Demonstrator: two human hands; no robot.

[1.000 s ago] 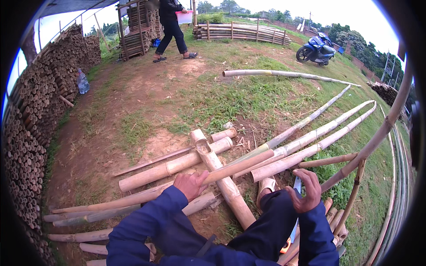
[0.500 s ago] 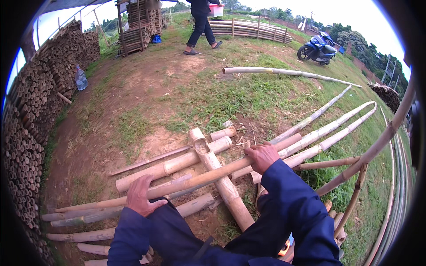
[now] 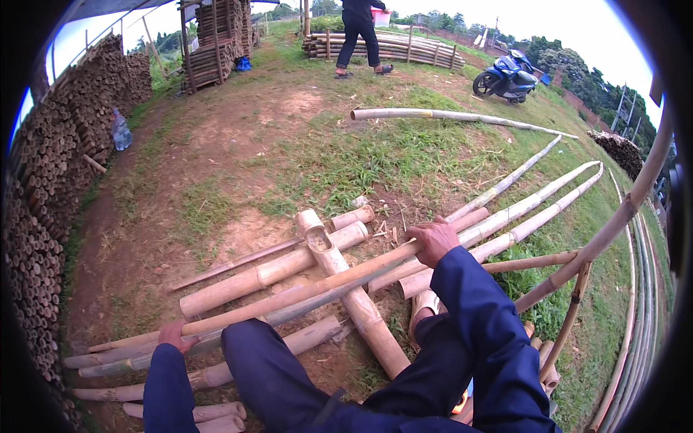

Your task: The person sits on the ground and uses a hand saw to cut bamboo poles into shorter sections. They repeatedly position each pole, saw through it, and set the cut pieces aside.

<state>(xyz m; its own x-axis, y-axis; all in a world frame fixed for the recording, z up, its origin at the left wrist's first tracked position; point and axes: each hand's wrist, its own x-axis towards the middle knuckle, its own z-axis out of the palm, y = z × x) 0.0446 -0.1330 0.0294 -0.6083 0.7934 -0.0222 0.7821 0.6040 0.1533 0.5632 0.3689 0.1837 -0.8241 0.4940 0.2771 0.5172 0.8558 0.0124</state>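
Note:
A long tan bamboo pole (image 3: 317,286) slants in front of my knees, its thin end at the left and its near end up at the right. My right hand (image 3: 435,242) is wrapped over the right end. Towards the left end, my left hand (image 3: 177,338) grips the pole, its fingers partly hidden. Beneath the pole runs a thick bamboo post (image 3: 372,326) with a notch cut in its upper end; the pole crosses over it. A greyer bamboo pole (image 3: 289,315) lies just below, alongside the held one.
Short bamboo pieces (image 3: 271,271) lie beyond the post, and long poles (image 3: 534,209) stretch right. Stacked bamboo (image 3: 43,216) lines the left, near a plastic bottle (image 3: 120,131). A bamboo frame (image 3: 610,234) stands at right. Farther off are a walking person (image 3: 359,32) and a motorbike (image 3: 507,76).
My left hand has slid left and down along the pole, from an open, spread hold to a grip. My right hand has shifted slightly up and right. The person has walked rightward.

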